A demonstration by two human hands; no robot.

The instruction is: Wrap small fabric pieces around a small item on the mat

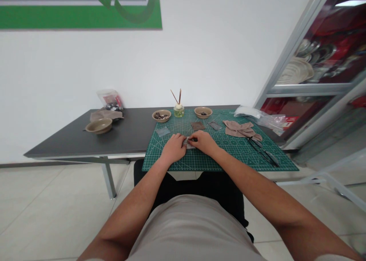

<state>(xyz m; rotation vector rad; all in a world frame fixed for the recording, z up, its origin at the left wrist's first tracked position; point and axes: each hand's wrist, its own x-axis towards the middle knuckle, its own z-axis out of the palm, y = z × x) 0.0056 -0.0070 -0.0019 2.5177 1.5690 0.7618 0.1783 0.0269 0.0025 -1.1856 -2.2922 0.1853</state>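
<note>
On the green cutting mat (171, 160), a small pale grey sheet (190, 146) lies between my hands. My left hand (175, 147) presses the sheet's left side with its fingers drawn together. A small dark piece (195, 139) is pinched in the fingertips of my right hand (205, 142), just over the sheet; its kind is too small to tell. Beyond the hands lie a blue-grey sheet (163, 131), a brown sheet (198, 126) and a dark grey sheet (215, 125). Dark lumps sit in a left bowl (161, 120) and a right bowl (203, 116).
A glass bottle with sticks (178, 111) stands between the bowls. At right are a crumpled brown cloth (241, 129), black-handled tweezer-like tools (263, 151) and a plastic bag (265, 118). Another bowl (99, 126), a folded cloth (104, 115) and a clear bag (111, 99) occupy the left tabletop.
</note>
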